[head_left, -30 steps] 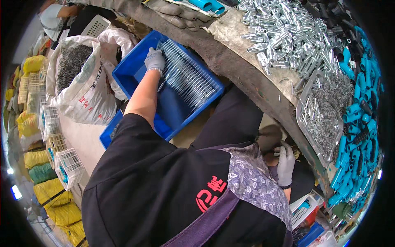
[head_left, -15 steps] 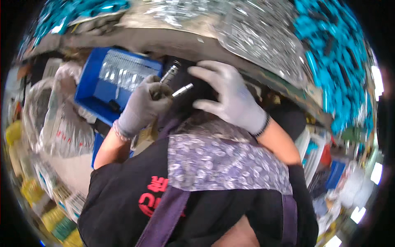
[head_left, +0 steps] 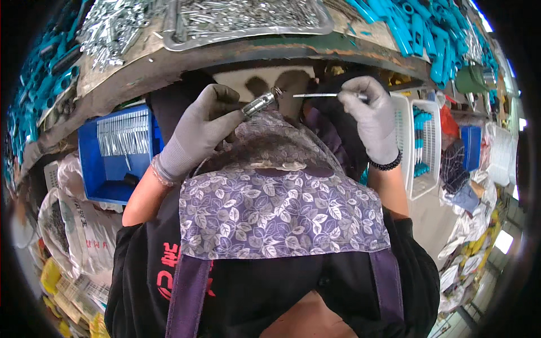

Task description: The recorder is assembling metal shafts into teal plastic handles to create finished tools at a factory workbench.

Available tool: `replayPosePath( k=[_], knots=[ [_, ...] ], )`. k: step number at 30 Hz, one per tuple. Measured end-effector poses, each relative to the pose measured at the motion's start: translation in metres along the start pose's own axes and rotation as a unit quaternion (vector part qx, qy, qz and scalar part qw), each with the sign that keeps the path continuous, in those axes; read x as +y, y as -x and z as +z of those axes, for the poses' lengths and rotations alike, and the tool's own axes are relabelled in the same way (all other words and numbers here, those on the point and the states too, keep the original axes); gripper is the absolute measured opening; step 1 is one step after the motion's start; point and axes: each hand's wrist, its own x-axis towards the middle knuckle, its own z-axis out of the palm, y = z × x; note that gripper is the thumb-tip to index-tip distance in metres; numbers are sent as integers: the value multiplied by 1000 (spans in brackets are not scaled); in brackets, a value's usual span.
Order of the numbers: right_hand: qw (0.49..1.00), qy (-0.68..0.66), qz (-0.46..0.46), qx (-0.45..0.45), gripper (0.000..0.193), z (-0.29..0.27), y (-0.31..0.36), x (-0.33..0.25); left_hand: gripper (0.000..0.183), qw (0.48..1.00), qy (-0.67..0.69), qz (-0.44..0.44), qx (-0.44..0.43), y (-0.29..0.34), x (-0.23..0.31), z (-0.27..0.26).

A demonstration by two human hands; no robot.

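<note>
Above my lap, my left hand [head_left: 209,123], in a light grey glove, pinches a short slotted metal tube [head_left: 259,105] between thumb and fingers. The tube tilts up to the right, and a small wire-like bit shows at its far end. My right hand [head_left: 371,115], gloved likewise, is off to the right with its fingers closed on a thin metal rod [head_left: 313,95]. The rod points left toward the tube, with a gap between the two. A patterned purple apron [head_left: 282,217] lies beneath both hands.
The workbench edge [head_left: 248,52] runs across ahead, with a metal tray [head_left: 169,40] of small shiny parts and teal plastic tubes [head_left: 414,28] on top. A blue bin [head_left: 107,188] with metal rods stands left. A white basket [head_left: 426,174] with teal-handled pieces stands right.
My right hand was open beside the left and now grips a thin rod farther right. The left hand keeps a metal tube; a second metal piece near it no longer shows. The view has shifted.
</note>
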Motion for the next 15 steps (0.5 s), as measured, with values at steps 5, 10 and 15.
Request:
replayPosePath(
  k=[5,10,15],
  knots=[
    [996,47,-72,-3,19,-7,-3,-1,23,997,26,-20,-64,-8,10,11],
    [993,-13,-46,-110,17,10,-8,1,24,991,94,25,-89,-9,-1,17],
    [979,-60,-55,-185,16,30,-13,10,28,984,150,-8,-94,-1,7,23]
  ],
)
